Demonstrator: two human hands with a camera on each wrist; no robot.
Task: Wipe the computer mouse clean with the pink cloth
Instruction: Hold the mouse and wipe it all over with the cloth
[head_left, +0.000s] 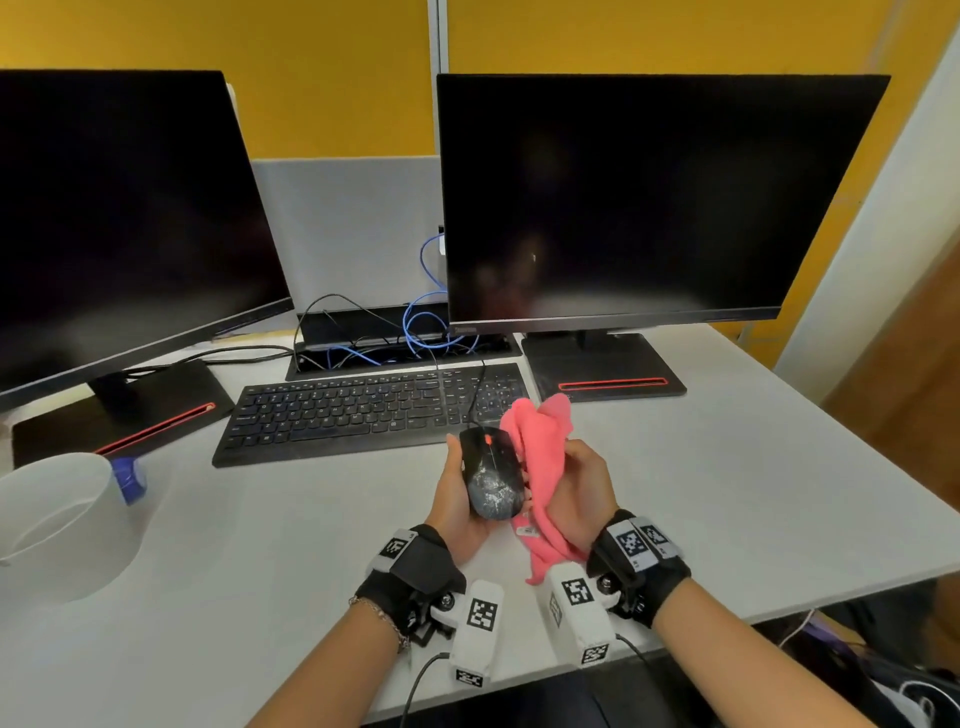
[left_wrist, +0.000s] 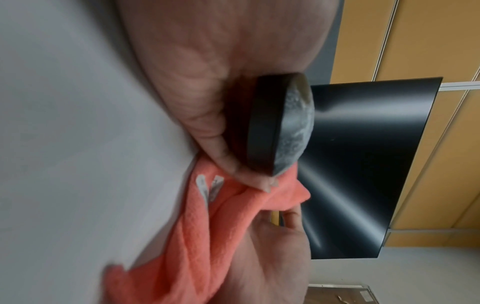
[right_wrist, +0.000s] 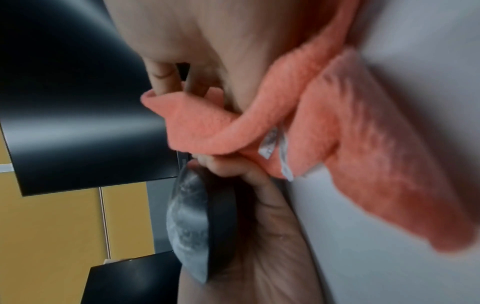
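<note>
The head view shows the whole desk (head_left: 727, 493); the two wrist views show only the hands up close, and they are blurry. From above, the top of the black mouse (head_left: 491, 475) can be seen, with its red wheel and a grey, dusty patch on its back. The left wrist view shows the mouse (left_wrist: 279, 127) from the side, so its flat bottom edge and the dusty top both show. The right wrist view shows a little white tag on the pink cloth (right_wrist: 337, 144).

The left hand (head_left: 457, 499) is held palm up above the desk and cups the mouse, with the thumb along one side and the fingers curled round the other. The right hand (head_left: 579, 491) is just beside it, turned on its side, with its fingers closed round a bunch of the pink cloth (head_left: 543, 462). The cloth touches the right side of the mouse and hangs down below the hand (one end sticks up too). Both wrists wear black straps with white blocks.

Behind the hands lies a black keyboard (head_left: 363, 410), and the cord of the mouse runs over it. Two dark screens stand at the back, the left screen (head_left: 119, 223) and the right screen (head_left: 639, 197). A white cup (head_left: 57, 525) sits at the left edge. Blue wires (head_left: 426, 322) curl between the screens.
</note>
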